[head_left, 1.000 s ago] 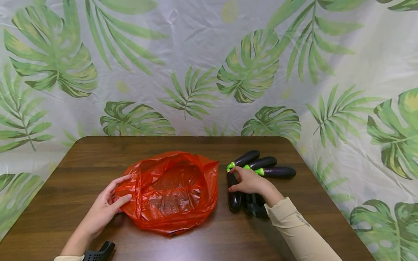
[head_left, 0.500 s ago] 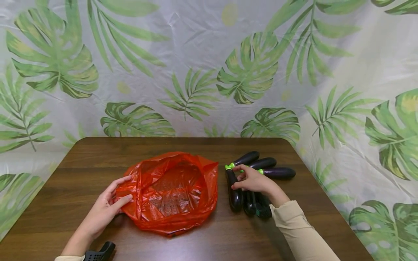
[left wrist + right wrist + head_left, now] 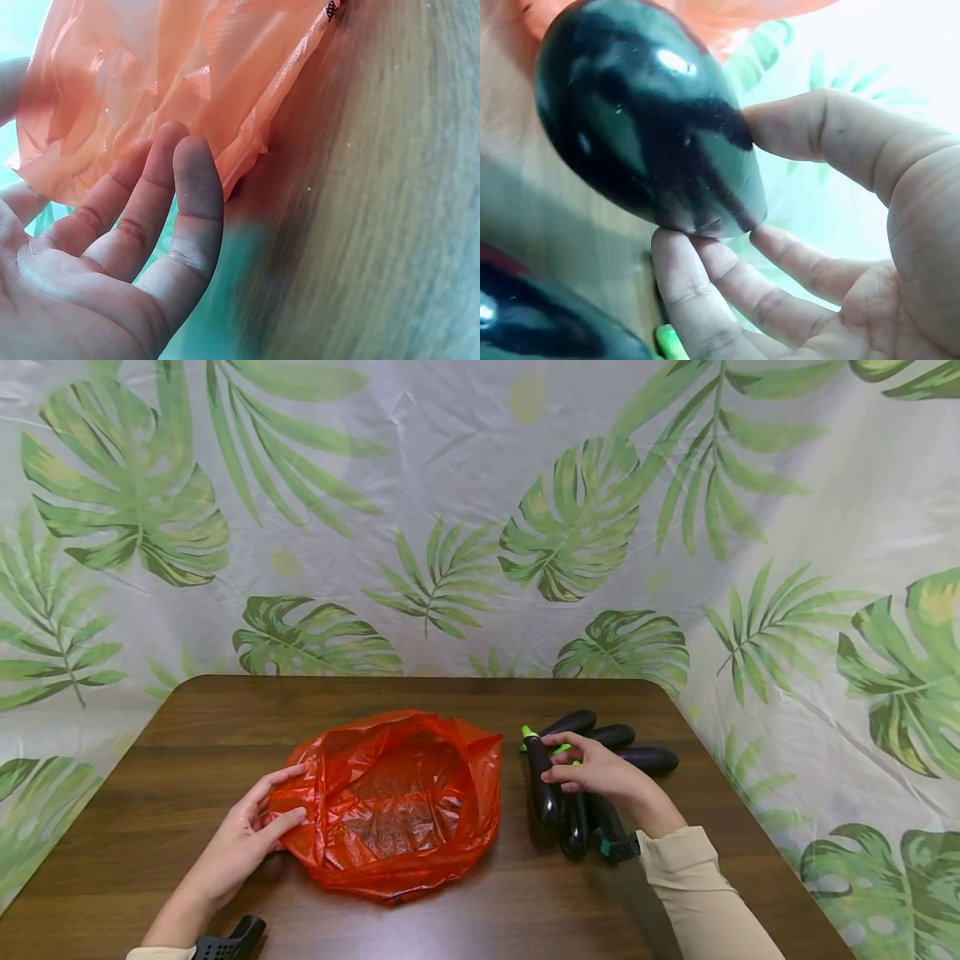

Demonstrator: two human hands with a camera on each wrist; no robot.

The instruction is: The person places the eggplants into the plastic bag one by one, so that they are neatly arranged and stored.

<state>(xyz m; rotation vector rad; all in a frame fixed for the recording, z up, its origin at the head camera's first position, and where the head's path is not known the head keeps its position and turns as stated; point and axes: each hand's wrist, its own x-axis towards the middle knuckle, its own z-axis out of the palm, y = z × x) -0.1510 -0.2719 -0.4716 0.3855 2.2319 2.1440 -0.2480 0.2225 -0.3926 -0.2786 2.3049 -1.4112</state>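
On the table's left half lies a red plastic bag [image 3: 405, 793], its mouth spread wide and facing up. My left hand [image 3: 240, 835] holds the bag's left side, with thumb and index finger over the film; in the left wrist view other fingers [image 3: 196, 180] rest against its outside. My right hand [image 3: 600, 772] pinches a dark eggplant [image 3: 546, 789] between thumb and fingertips, its green stem end pointing away. The right wrist view shows the rounded end of this eggplant [image 3: 645, 112] raised above the table.
Beside the held one lies another eggplant [image 3: 575, 831], close to the black wrist strap [image 3: 618, 845]. Behind my right hand, several more eggplants [image 3: 651, 760] fan out on the brown wooden table [image 3: 360, 693]. A leaf-patterned cloth [image 3: 465, 527] hangs behind the table.
My right hand has taken hold of the leftmost eggplant and lifted it slightly, shifting a little to the right. My left hand and the bag have stayed put.
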